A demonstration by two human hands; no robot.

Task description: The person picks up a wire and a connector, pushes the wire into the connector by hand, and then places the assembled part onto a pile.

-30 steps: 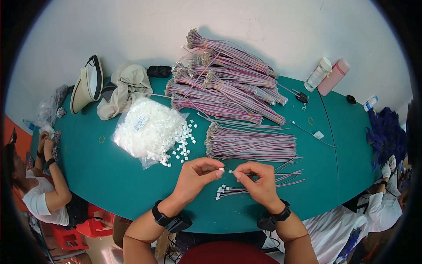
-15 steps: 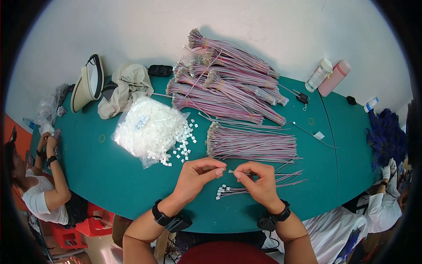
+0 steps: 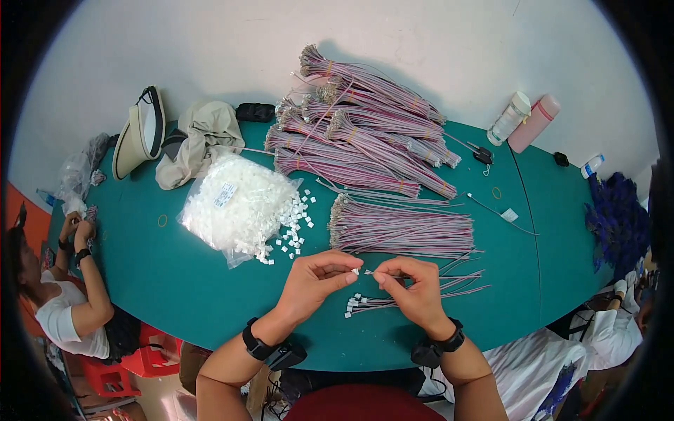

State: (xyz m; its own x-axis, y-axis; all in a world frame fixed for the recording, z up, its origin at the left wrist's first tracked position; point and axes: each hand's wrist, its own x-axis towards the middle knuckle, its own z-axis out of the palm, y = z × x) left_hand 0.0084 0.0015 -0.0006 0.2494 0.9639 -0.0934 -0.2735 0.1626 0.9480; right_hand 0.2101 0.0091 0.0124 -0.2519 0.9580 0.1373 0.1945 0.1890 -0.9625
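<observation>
My left hand [image 3: 310,282] pinches a small white connector housing [image 3: 356,271] between thumb and forefinger. Facing it across a narrow gap, my right hand [image 3: 415,289] is closed on the end of a thin grey and pink cable [image 3: 369,272], whose bare tips point at the housing. Below the fingers lie several cables with white housings on their ends [image 3: 354,304]. Just beyond my hands is a loose pile of grey and pink cables [image 3: 404,226]. To its left, a clear bag of white housings [image 3: 235,196] has spilled loose housings [image 3: 296,224] onto the table.
Tied cable bundles [image 3: 365,126] are stacked against the wall on the green table [image 3: 175,281]. A visor [image 3: 133,140] and beige cloth [image 3: 210,130] lie left; bottles [image 3: 537,125], keys [image 3: 482,154] and a single cable [image 3: 502,216] lie right. Co-workers sit at both ends.
The white housing in my left fingers has turned slightly and shows more clearly. Both hands otherwise stay nearly in place. The right co-worker's hand has shifted a little.
</observation>
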